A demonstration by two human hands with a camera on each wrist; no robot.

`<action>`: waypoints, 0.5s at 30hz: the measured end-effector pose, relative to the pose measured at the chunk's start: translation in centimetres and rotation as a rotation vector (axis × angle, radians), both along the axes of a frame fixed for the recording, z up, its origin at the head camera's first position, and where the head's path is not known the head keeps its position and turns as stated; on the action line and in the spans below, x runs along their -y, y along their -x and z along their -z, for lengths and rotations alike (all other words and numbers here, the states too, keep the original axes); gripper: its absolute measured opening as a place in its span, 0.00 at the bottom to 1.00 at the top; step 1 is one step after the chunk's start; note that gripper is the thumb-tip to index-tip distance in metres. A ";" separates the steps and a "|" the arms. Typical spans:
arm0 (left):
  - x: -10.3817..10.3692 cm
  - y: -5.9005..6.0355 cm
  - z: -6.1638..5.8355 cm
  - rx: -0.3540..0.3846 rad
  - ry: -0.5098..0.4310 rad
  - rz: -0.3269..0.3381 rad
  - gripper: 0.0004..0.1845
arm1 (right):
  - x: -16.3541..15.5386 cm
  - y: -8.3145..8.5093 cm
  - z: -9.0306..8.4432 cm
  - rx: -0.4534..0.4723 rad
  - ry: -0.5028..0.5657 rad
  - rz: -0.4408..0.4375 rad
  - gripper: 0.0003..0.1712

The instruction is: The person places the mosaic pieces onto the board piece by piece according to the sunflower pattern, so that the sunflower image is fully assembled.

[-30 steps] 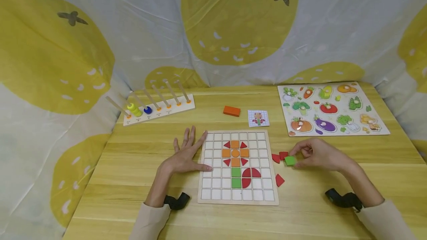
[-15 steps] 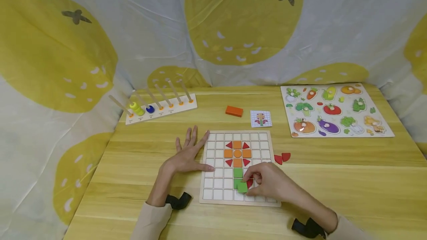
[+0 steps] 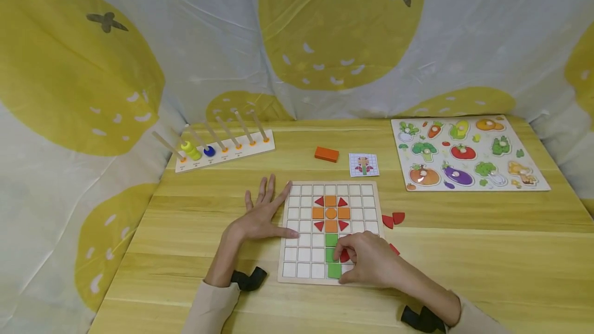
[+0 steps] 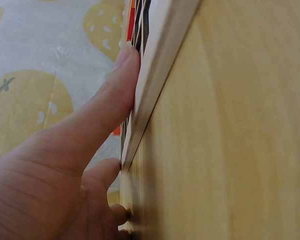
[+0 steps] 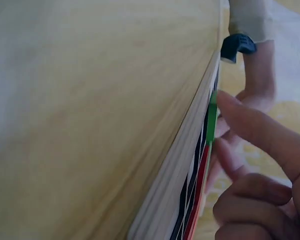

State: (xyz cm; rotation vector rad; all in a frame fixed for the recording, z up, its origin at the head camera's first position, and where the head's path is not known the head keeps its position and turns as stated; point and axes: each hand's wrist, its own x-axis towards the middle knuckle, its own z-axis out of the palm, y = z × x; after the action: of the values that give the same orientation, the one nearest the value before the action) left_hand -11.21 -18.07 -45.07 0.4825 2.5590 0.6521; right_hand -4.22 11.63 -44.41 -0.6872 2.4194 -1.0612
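Observation:
A white grid board (image 3: 297,281) lies on the table, bearing an orange-and-red pattern with a column of green squares below it. My left hand (image 3: 258,222) is spread at the board's left edge, its thumb over the frame and forefinger at the top corner. At the bottom row, my right hand (image 3: 371,257) pinches a green square tile (image 3: 334,271) between thumb and forefinger. The right wrist view shows that green tile (image 5: 212,117) edge-on, thumb at one end and forefinger at the other. A red quarter-circle piece (image 3: 344,256) is partly hidden by the right fingers.
Loose red pieces (image 3: 398,218) lie right of the board, one partly behind the right hand. Behind the board are an orange block (image 3: 327,154) and a pattern card (image 3: 364,165). A peg stand (image 3: 225,150) stands back left, a vegetable puzzle (image 3: 468,153) back right.
My right hand has carried the green tile from right of the board leftward to the bottom row below the other green squares. The left hand has stayed at the board's edge.

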 end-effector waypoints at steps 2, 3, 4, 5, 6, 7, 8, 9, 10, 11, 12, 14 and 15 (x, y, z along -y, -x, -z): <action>0.0 0.0 0.0 -0.001 0.001 0.000 0.66 | -0.2 0.3 0.0 0.026 0.033 -0.023 0.17; 0.0 0.0 0.0 -0.001 0.002 0.000 0.66 | -0.3 0.4 0.1 0.042 0.048 -0.033 0.17; 0.0 0.0 0.0 0.000 0.002 -0.001 0.66 | -0.3 0.5 0.1 0.057 0.063 -0.044 0.17; 0.0 0.0 0.0 0.001 0.002 -0.002 0.66 | -0.3 0.6 0.1 0.070 0.076 -0.056 0.17; 0.0 0.0 0.0 0.001 0.002 -0.002 0.66 | -0.3 0.7 0.1 0.078 0.082 -0.065 0.16; 0.0 0.0 0.0 0.002 0.003 -0.002 0.66 | -0.3 0.7 0.2 0.084 0.086 -0.074 0.16; 0.0 0.0 0.0 0.002 0.004 -0.002 0.66 | -0.3 0.8 0.2 0.090 0.088 -0.081 0.15; 0.0 0.0 0.0 0.002 0.004 -0.002 0.66 | -0.3 0.8 0.3 0.097 0.088 -0.086 0.15; 0.0 0.0 0.0 0.001 0.003 -0.001 0.66 | -0.2 0.9 0.2 0.100 0.088 -0.092 0.14; 0.0 0.0 0.0 0.001 0.005 -0.001 0.66 | -0.2 0.9 0.2 0.102 0.083 -0.096 0.14; 0.0 0.0 0.1 0.001 0.005 0.000 0.66 | -0.1 1.0 0.2 0.101 0.077 -0.100 0.14; 0.0 0.1 0.1 -0.001 0.005 0.001 0.66 | 0.0 1.1 0.2 0.102 0.063 -0.104 0.14; -0.1 0.1 0.1 -0.002 0.005 0.002 0.66 | 0.1 1.1 0.1 0.104 0.058 -0.104 0.13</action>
State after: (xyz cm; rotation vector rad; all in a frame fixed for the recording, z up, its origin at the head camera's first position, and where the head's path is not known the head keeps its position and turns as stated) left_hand -11.27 -18.02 -45.13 0.4845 2.5615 0.6452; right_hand -5.31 11.54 -44.52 -0.7496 2.2482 -1.1001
